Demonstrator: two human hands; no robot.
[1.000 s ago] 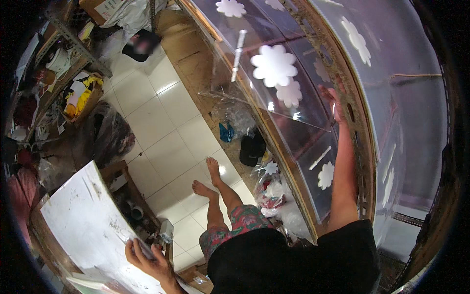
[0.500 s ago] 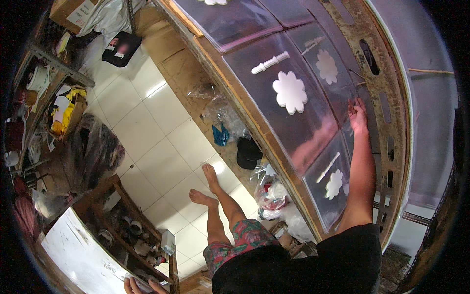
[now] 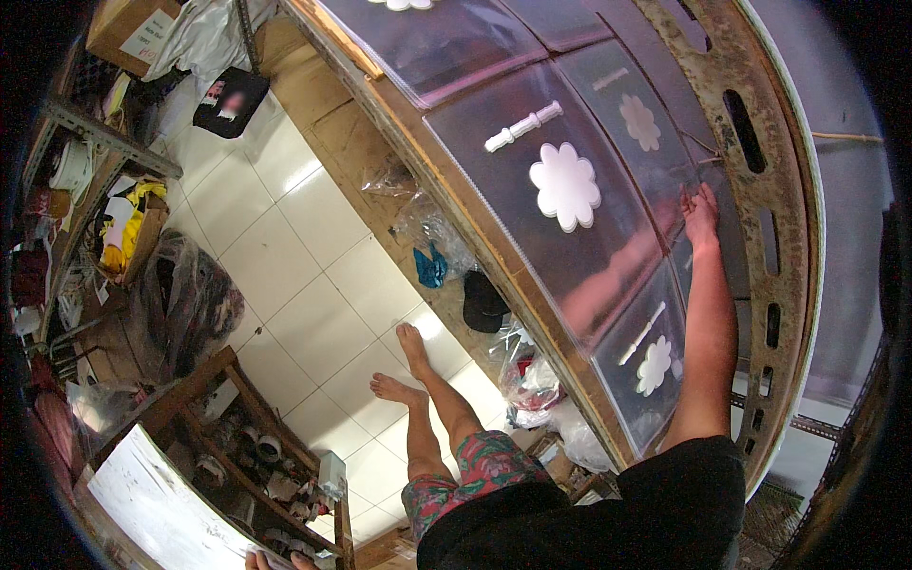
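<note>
My right hand [image 3: 700,215] reaches over the far side of the slanted table, palm partly turned up and fingers loosely bent and apart, with nothing visible in it. It is by the edge of clear plastic sheets. The nearest large sheet [image 3: 494,204] carries a white scalloped flower shape [image 3: 566,187] and a white ridged bar [image 3: 523,126]. Smaller sheets beside it show a paler flower [image 3: 640,123] and another white flower [image 3: 654,367] with a thin bar [image 3: 642,333]. At the lower edge, only fingertips of my left hand [image 3: 277,561] show, apart, at the white board's rim.
A rusty slotted metal beam [image 3: 746,133] runs along the table's far side. The white board [image 3: 171,503] tops a wooden shelf at lower left. Plastic bags [image 3: 537,385] and a black cap [image 3: 484,302] lie below the table edge. Cluttered shelves [image 3: 104,142] stand left of the tiled floor [image 3: 294,275].
The view has shifted slightly. My right hand's fingers have bent a little, staying near the same sheet edge. My left hand shows less at the lower edge.
</note>
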